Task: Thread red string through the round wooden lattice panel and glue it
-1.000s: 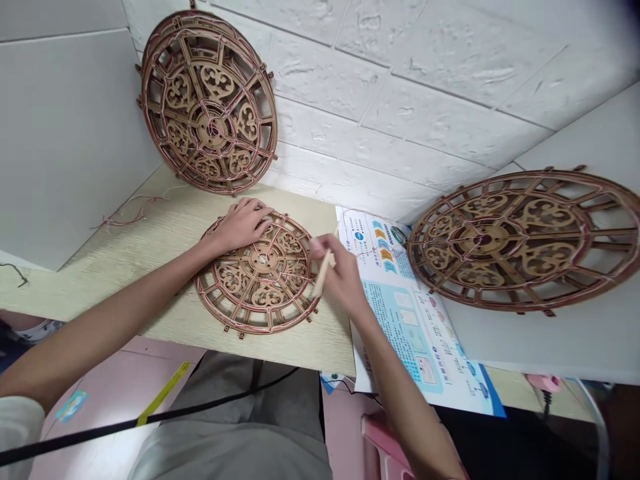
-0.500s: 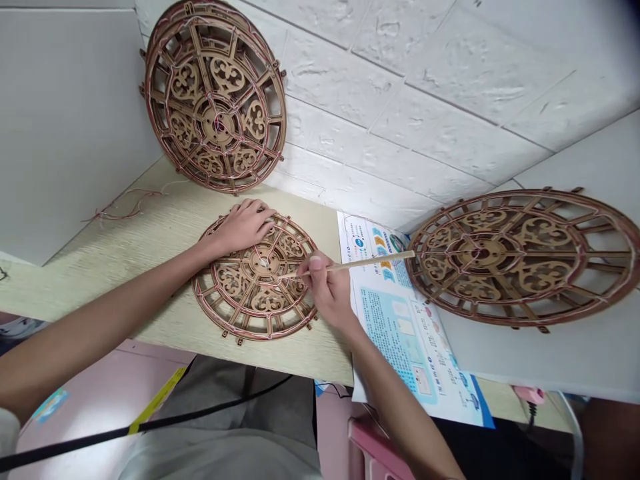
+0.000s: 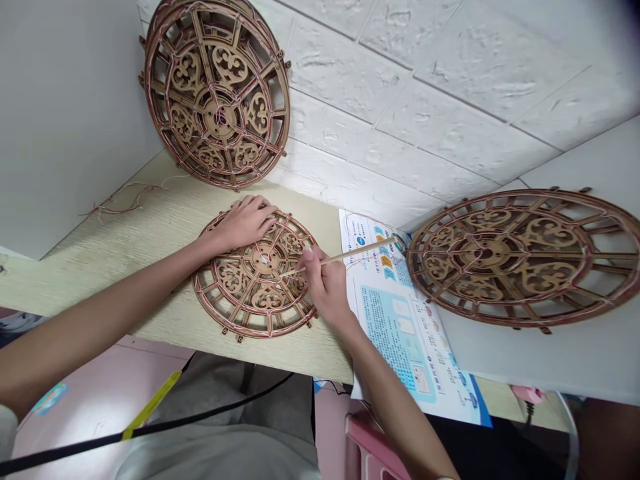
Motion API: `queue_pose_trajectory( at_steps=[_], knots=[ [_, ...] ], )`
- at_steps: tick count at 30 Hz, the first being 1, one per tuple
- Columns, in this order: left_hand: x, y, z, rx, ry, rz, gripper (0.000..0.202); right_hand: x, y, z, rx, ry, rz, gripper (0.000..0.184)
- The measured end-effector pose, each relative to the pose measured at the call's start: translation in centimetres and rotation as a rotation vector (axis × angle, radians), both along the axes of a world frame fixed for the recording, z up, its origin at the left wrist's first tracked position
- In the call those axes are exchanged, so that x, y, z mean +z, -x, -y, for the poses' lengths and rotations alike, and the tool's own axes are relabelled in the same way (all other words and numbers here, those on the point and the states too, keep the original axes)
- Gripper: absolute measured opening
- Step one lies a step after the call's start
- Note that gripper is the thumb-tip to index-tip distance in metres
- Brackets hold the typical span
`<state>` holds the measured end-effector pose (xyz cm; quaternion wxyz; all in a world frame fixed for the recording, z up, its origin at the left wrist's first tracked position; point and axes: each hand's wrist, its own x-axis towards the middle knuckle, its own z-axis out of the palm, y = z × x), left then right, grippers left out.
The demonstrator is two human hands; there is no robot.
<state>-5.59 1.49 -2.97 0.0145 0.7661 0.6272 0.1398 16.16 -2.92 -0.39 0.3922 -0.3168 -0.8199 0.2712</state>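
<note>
Right, all the action is on a laser-cut wooden wheel [image 3: 235, 313], lying flat on the pale wood-grain table [image 3: 135, 273], just in front of the person. The left hand [image 3: 244, 223] is spread wide across the wheel's upper rim, fingers open and palm pressed down, and that looks like a brace to stop the piece sliding or lifting. Over to the right hand [image 3: 327, 287], and it's a tight pinch: thumb and fingers close on a thin wooden stick [image 3: 365, 250], held like a pencil, its tip reaching in over the spokes beside the wheel's hub [image 3: 264, 259]. That slim tip seems the reason for the tool, since fingers wouldn't fit those narrow openings in the fretwork. Red-and-white strands run all over the wheel, and a loose tangle of red thread [image 3: 123, 199] lies on the table at the left. Up top, a matching wheel [image 3: 217, 93] leans against the white brick-textured wall [image 3: 400, 80] — propped on edge, out of the way. Another matching wheel [image 3: 523, 257] lies on the right, overlapping the corner of a printed blue-and-white instruction sheet [image 3: 400, 320], which sits open beside the work — within easy glancing range.
</note>
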Motion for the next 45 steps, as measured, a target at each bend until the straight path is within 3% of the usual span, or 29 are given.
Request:
queue_pose_trajectory(
  at_steps=[12,15,21,25,37,45],
  knots=[
    [0.0,0.1,0.0,0.002,0.002,0.006,0.042,-0.1,0.4,0.2,-0.015,-0.107,0.021,0.044],
    [-0.2,0.1,-0.1,-0.005,-0.006,0.007,0.042,-0.5,0.6,0.4,-0.044,-0.063,-0.006,0.044],
    [-0.4,0.3,-0.3,-0.014,-0.02,0.005,0.042,-1.6,0.4,0.0,-0.163,0.185,-0.189,0.058],
    [-0.4,0.2,-0.3,-0.012,-0.02,-0.004,0.043,-1.4,0.1,-0.2,-0.218,0.144,-0.316,0.062],
    [-0.1,0.2,0.0,-0.031,-0.018,0.016,0.043,-1.1,0.3,0.1,-0.102,0.135,-0.134,0.062],
    [-0.5,0.2,-0.3,-0.023,-0.027,0.004,0.042,-0.6,0.7,-0.2,0.012,0.052,-0.018,0.053]
  ],
)
